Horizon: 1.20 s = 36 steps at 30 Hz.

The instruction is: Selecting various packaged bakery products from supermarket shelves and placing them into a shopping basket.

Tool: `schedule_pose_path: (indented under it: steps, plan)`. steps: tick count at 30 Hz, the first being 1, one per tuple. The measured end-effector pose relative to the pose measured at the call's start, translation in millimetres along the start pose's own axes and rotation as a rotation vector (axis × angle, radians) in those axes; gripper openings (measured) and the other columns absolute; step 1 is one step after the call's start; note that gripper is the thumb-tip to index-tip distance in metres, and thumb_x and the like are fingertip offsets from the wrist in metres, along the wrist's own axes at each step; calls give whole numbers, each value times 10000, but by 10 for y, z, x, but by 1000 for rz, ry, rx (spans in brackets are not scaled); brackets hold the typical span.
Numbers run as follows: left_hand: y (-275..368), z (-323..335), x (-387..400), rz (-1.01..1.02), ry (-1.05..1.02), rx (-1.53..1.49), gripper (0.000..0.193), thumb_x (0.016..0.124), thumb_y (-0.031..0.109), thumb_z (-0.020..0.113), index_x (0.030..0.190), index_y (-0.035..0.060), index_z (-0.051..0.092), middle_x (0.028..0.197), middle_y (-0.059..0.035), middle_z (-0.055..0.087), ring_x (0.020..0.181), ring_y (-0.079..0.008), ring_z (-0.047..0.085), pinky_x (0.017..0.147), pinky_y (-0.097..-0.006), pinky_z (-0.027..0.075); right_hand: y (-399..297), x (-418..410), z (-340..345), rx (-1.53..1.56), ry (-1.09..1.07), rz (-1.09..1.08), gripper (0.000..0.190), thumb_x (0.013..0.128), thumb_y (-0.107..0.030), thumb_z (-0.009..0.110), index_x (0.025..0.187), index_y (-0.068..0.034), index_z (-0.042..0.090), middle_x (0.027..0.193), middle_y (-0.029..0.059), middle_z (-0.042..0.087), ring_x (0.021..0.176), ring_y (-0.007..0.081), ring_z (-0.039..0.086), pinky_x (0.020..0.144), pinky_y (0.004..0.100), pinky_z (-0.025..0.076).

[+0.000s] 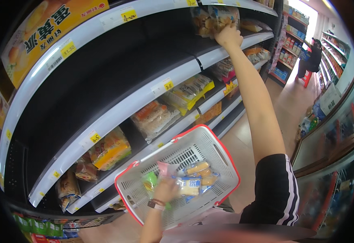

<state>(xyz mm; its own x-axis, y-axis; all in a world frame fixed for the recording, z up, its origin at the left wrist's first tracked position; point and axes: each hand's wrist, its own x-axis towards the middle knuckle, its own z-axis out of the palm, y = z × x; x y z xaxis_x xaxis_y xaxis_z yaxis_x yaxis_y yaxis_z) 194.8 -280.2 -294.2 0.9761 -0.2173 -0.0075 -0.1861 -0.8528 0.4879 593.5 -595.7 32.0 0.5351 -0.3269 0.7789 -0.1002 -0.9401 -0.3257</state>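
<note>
At the upper shelf, my right hand [230, 37] grips the lower part of a clear plastic bag of bread rolls [225, 18]. A second bag of bread rolls [201, 22] stands against it on the left. My left hand [167, 189], blurred and wearing a wristband, is inside a white plastic shopping basket with a red rim [229, 158]. Its fingers are beside a blue-and-white bread packet [190, 186]; whether they hold it is unclear. Around that hand are a green packet [149, 181], a pink packet [166, 168] and wrapped bread pieces [197, 168].
Lower shelves hold a yellow-trimmed bread pack [189, 91], sliced bread [155, 118] and an orange-yellow pack [110, 148]. A yellow carton [48, 33] sits upper left. Down the aisle, a person [312, 57] sits on a red stool [307, 79]. Glass-fronted cabinets [331, 194] line the right side.
</note>
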Motion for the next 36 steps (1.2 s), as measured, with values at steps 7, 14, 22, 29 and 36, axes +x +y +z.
schedule_pose_path:
  steps: [7, 14, 22, 29, 36]
  plan:
    - [-3, -15, -1, 31, 41, -6, 354, 843, 348, 608, 1071, 81, 649, 889, -137, 669, 792, -292, 664, 710, -392, 529, 127, 138, 96, -26, -153, -171, 259, 847, -245, 519, 1029, -108, 642, 1167, 167, 575, 1051, 364, 584, 835, 461, 506]
    - [-9, 21, -4, 18, 22, -7, 350, 843, 341, 603, 1061, 71, 645, 856, -145, 668, 792, -308, 660, 694, -407, 524, 376, -184, -677, 559, 52, -441, 271, 922, -244, 491, 990, -11, 615, 1057, 176, 577, 927, 313, 598, 845, 372, 458]
    - [9, 42, -37, -14, -7, -43, 342, 831, 336, 603, 1081, 106, 648, 920, -181, 652, 856, -362, 631, 721, -465, 512, 645, -1299, -1522, 1284, -262, 59, 243, 964, -181, 472, 999, 16, 609, 934, 60, 632, 862, 115, 599, 785, 256, 459]
    - [15, 35, -31, 81, 139, -138, 287, 825, 249, 652, 1035, 54, 659, 768, -123, 640, 643, -240, 636, 595, -346, 508, 603, -2279, -1701, 1923, -562, 366, 269, 957, -154, 468, 1153, 11, 551, 1007, 86, 647, 897, 140, 627, 813, 281, 502]
    - [59, -14, -50, 27, 91, -226, 275, 842, 268, 618, 1041, 83, 660, 830, -141, 658, 773, -311, 625, 687, -411, 507, 327, -2931, -1552, 2341, -669, 795, 272, 943, -172, 491, 1133, 7, 569, 990, 79, 653, 895, 162, 632, 809, 303, 507]
